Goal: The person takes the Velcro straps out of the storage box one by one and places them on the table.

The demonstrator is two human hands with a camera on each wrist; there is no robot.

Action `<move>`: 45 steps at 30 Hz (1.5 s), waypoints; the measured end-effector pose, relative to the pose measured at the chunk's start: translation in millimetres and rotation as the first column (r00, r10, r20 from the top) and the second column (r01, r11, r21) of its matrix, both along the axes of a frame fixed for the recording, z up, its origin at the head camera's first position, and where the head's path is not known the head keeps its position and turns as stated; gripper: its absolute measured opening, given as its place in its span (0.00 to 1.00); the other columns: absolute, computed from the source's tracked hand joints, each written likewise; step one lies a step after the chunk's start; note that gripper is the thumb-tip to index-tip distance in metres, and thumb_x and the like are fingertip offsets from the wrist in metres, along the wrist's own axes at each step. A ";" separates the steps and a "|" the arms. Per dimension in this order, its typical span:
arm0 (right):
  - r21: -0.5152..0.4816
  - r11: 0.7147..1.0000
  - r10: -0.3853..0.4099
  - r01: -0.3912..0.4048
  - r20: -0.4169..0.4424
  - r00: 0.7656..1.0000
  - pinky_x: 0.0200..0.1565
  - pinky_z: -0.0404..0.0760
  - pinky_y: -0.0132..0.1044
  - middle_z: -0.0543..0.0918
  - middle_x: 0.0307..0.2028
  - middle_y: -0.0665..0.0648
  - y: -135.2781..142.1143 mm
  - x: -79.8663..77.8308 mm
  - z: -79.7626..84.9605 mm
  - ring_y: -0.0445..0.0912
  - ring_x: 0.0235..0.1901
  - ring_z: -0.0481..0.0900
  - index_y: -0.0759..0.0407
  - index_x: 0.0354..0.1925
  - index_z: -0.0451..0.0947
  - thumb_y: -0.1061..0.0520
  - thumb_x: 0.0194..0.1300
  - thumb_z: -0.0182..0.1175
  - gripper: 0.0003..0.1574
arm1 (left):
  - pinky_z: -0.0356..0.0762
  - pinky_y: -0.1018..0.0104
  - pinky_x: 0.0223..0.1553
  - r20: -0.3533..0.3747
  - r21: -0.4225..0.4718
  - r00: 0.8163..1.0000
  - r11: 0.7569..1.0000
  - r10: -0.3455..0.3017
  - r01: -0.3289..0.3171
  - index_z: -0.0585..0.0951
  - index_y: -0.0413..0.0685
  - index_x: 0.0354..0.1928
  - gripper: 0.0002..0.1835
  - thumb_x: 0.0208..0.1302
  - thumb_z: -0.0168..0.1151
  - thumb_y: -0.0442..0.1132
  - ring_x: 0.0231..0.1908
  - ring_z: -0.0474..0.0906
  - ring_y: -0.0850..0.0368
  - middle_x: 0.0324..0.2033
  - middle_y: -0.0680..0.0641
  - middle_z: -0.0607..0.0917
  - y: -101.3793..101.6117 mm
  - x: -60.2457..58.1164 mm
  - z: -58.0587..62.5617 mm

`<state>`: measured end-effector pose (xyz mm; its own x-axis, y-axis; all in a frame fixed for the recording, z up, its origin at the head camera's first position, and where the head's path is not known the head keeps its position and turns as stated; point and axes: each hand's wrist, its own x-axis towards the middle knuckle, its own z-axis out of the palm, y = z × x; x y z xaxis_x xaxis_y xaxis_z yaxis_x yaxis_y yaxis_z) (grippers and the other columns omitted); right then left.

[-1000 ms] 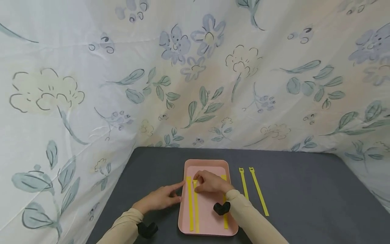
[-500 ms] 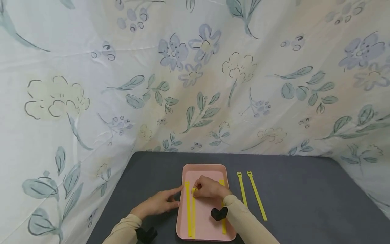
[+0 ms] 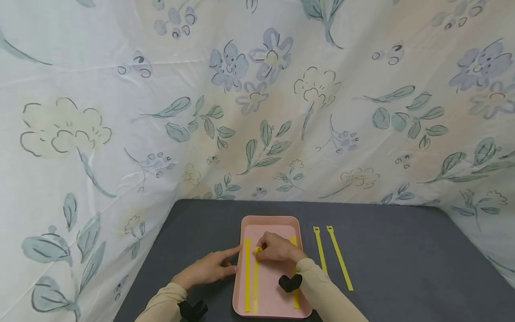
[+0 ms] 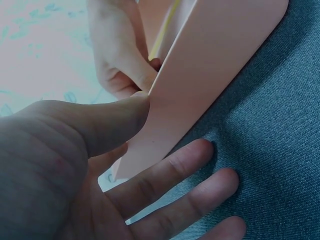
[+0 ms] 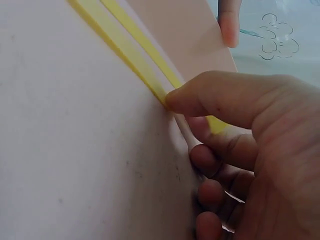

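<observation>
Right hand (image 3: 278, 247) pinches one yellow strap (image 3: 255, 286); best laid flat, parallel to the left-edge strap (image 3: 247, 279), with spread-fingered left hand (image 3: 207, 268) steadying the pink tray (image 3: 277, 299).

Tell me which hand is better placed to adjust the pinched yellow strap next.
Probably the right hand: it pinches the strap near its far end, inside the pink tray, while the left hand touches the tray's edge.

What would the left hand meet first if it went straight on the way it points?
Most likely the pink tray: the left hand seems to touch its rim, though exact contact is unclear.
</observation>
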<state>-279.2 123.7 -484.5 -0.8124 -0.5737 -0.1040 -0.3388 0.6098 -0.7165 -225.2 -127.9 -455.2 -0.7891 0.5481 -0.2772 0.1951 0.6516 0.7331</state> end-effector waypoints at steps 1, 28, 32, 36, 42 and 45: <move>-0.001 1.000 0.000 0.000 -0.004 1.000 0.24 0.55 0.32 0.56 0.14 0.43 0.0 -0.2 0.2 0.38 0.15 0.52 0.49 0.15 0.70 0.57 0.63 0.66 0.22 | 0.71 0.62 0.29 -0.001 0.000 1.000 1.000 0.000 0.000 0.62 0.56 0.78 0.36 0.72 0.63 0.46 0.28 0.77 0.55 0.33 0.48 0.84 0.0 -0.1 0.3; 0.055 0.995 -0.087 0.088 -0.030 0.996 0.39 0.70 0.37 0.74 0.32 0.50 -0.7 -0.2 0.9 0.44 0.34 0.72 0.58 0.43 0.79 0.56 0.61 0.67 0.13 | 0.69 0.62 0.27 0.003 -0.008 1.000 1.000 0.010 -0.010 0.63 0.56 0.78 0.36 0.71 0.63 0.47 0.28 0.76 0.56 0.31 0.48 0.83 0.0 -1.8 4.1; 0.050 0.995 -0.090 0.091 -0.030 0.995 0.39 0.71 0.37 0.75 0.32 0.50 -0.1 -1.1 -1.5 0.44 0.33 0.72 0.57 0.42 0.79 0.57 0.59 0.68 0.12 | 0.69 0.63 0.26 0.006 -0.012 1.000 1.000 0.017 -0.017 0.63 0.58 0.78 0.36 0.71 0.64 0.47 0.27 0.76 0.56 0.30 0.48 0.82 -0.3 -2.0 2.9; 0.043 0.994 -0.099 0.099 -0.018 0.995 0.38 0.70 0.36 0.75 0.31 0.49 0.4 -2.0 -2.7 0.44 0.33 0.72 0.54 0.37 0.80 0.56 0.59 0.69 0.08 | 0.69 0.62 0.26 0.005 -0.018 1.000 1.000 0.021 -0.020 0.63 0.58 0.78 0.36 0.71 0.64 0.47 0.27 0.76 0.56 0.31 0.48 0.83 0.0 -1.9 3.0; 0.041 0.991 -0.129 0.129 0.019 0.991 0.34 0.69 0.35 0.72 0.26 0.48 0.8 -1.5 -2.4 0.43 0.29 0.71 0.54 0.29 0.76 0.54 0.61 0.70 0.12 | 0.69 0.62 0.26 0.001 -0.014 1.000 1.000 0.018 -0.018 0.63 0.57 0.78 0.36 0.71 0.64 0.47 0.28 0.77 0.55 0.32 0.48 0.83 0.4 -1.1 3.7; 0.045 0.990 -0.133 0.132 0.017 0.991 0.34 0.68 0.34 0.71 0.26 0.48 1.3 -0.9 -2.0 0.42 0.29 0.71 0.53 0.28 0.75 0.53 0.61 0.70 0.13 | 0.70 0.62 0.26 0.000 -0.013 1.000 1.000 0.015 -0.015 0.63 0.57 0.78 0.36 0.71 0.64 0.47 0.27 0.77 0.56 0.32 0.48 0.84 0.4 -1.0 3.6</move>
